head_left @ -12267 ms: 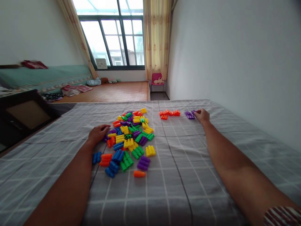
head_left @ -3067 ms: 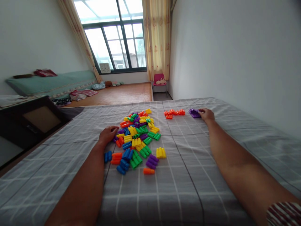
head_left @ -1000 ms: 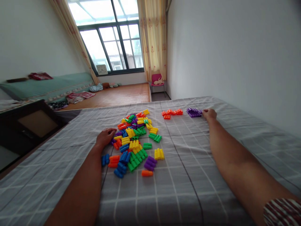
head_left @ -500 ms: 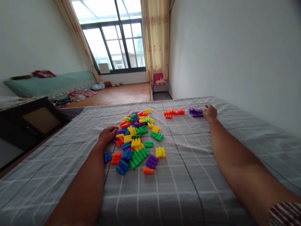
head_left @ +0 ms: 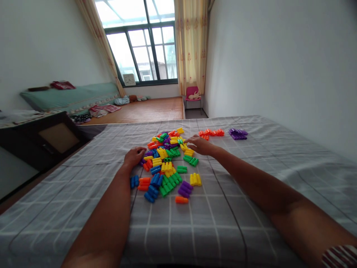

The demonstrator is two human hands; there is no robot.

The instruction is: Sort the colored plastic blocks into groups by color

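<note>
A loose pile of colored plastic pieces (head_left: 167, 160), in yellow, green, blue, orange and purple, lies on the grey checked cloth (head_left: 173, 234). At the pile's left edge rests my left hand (head_left: 135, 155), its fingers curled by purple pieces; what they hold, if anything, is hidden. My right hand (head_left: 199, 144) is over the right edge of the pile with fingers apart, near yellow and green pieces, holding nothing visible. Beyond it sit a group of orange pieces (head_left: 212, 133) and, farther right, a purple group (head_left: 238, 134).
A dark cabinet (head_left: 52, 137) stands at the left. Behind the cloth is a low brown bed surface (head_left: 150, 108) with clothes on it. A pink chair (head_left: 192, 93) stands by the curtain, and a white wall rises on the right.
My right hand has moved left from the purple group to the pile and its fingers have spread. The left hand stays beside the pile. The camera view has shifted slightly.
</note>
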